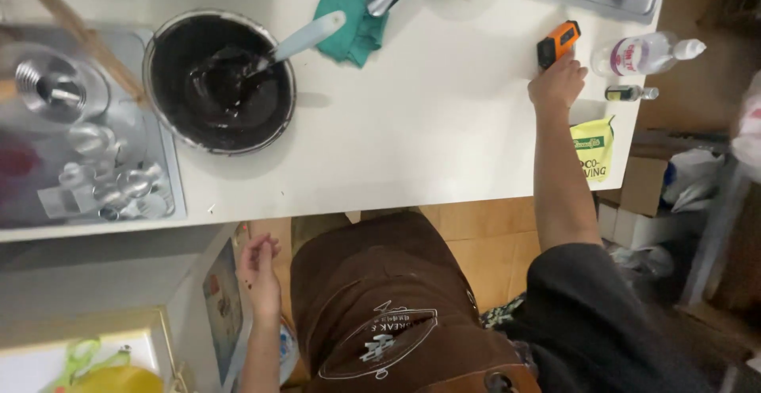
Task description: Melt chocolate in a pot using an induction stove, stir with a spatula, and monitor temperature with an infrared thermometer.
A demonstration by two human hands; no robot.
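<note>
Toward two o'clock in the head view, the right hand (559,84) is stretched out over the white table (412,139), fingers curled loosely with the knuckles up; the fingertips are hidden under the hand, so whether they already pinch anything cannot be told. Orange-and-black handheld thermometer gun (557,43) lies touching the hand, or just beyond it, at twelve o'clock from the knuckles. Its long axis runs from about seven o'clock to one o'clock, dark end nearest the fingers, orange end pointing away. Right hand is by far the nearer one. Left hand (259,262) hangs below the table edge at about seven o'clock, well apart from the gun, fingers half-curled and holding nothing. Clear plastic bottle (642,54) lies on its side at three o'clock from the gun, a small dark vial (630,93) just below it. Yellow packet (594,146) sits at the table edge, at four o'clock from the right hand. Far off at ten o'clock: a metal bowl (219,82) of dark mixture with a pale spatula (305,38) standing in it, a teal cloth (354,22) beside that.
</note>
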